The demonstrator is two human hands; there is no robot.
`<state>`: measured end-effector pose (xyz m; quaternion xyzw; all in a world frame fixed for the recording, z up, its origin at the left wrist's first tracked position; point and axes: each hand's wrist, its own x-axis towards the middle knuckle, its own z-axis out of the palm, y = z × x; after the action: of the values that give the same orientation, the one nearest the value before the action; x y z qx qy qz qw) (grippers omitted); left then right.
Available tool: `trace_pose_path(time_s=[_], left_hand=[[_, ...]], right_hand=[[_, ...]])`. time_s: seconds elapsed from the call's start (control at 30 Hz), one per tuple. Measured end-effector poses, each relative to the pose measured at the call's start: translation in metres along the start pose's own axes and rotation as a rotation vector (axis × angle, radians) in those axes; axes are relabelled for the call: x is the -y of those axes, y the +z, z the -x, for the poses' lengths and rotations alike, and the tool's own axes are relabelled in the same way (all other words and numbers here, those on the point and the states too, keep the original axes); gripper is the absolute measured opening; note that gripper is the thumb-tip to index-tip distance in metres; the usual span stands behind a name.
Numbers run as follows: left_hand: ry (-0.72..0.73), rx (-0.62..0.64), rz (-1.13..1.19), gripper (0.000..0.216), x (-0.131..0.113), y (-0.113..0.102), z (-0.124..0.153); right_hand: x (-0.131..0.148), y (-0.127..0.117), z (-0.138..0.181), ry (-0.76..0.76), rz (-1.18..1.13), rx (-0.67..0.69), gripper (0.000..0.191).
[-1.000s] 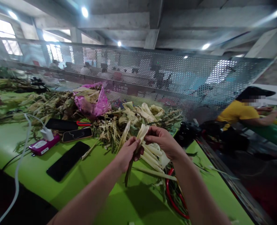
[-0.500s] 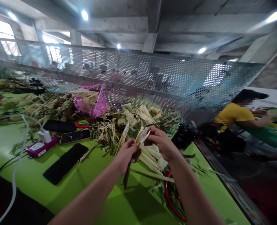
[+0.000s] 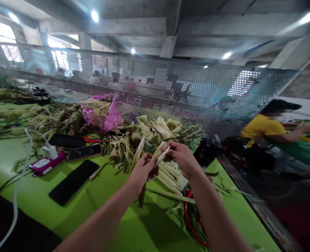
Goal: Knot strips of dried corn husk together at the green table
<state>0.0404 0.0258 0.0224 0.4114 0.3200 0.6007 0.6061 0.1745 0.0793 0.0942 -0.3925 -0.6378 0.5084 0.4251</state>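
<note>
Pale corn husk (image 3: 161, 154) is held between my two hands above the green table (image 3: 128, 224). My left hand (image 3: 145, 168) pinches its lower part, and a darker strip hangs down below the fingers. At the upper end, my right hand (image 3: 180, 156) grips the husk between thumb and fingers. Just beneath my right hand lies a bundle of cream-coloured husks (image 3: 169, 176). Behind the hands is a heap of dried husks (image 3: 155, 131). A red-handled tool (image 3: 188, 213) rests partly under my right forearm among green shreds.
Phones (image 3: 73, 182) and a magenta power adapter (image 3: 47, 164) with a white cable lie at left. A pink plastic bag (image 3: 101, 117) of husks stands at the back, before a perforated metal screen (image 3: 155, 77). To the right, a person in yellow (image 3: 265, 127) sits beyond the table edge.
The husk in my hands looks narrower and more folded together. Both hands have moved only slightly. At the far left, another person's hand has drawn back toward the edge of view.
</note>
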Motion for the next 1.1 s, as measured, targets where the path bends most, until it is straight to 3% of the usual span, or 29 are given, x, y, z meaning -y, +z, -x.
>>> trace_pose_path(time_s=[0.37,0.53,0.7,0.8,0.97,1.1], left_hand=[[-0.055,-0.251,0.215,0.038,-0.007,0.002,0.0],[-0.065,-0.166,0.166,0.037,-0.009,0.002,-0.002],[-0.078,-0.141,0.218,0.041,-0.008,0.001,-0.004],[-0.084,-0.153,0.256,0.039,-0.008,0.0,-0.004],[-0.12,-0.076,0.275,0.035,-0.008,0.0,-0.004],[-0.15,0.018,0.311,0.029,-0.009,0.0,-0.003]], right_hand=[[0.0,-0.005,-0.002,0.061,0.041,-0.02,0.023],[0.002,-0.005,0.001,0.067,-0.029,0.065,0.028],[0.003,0.003,0.009,0.032,-0.023,0.31,0.055],[0.001,0.008,0.01,0.026,-0.013,0.419,0.049],[-0.004,0.009,0.004,0.013,-0.003,0.257,0.035],[-0.007,0.009,0.001,-0.007,-0.011,0.217,0.033]])
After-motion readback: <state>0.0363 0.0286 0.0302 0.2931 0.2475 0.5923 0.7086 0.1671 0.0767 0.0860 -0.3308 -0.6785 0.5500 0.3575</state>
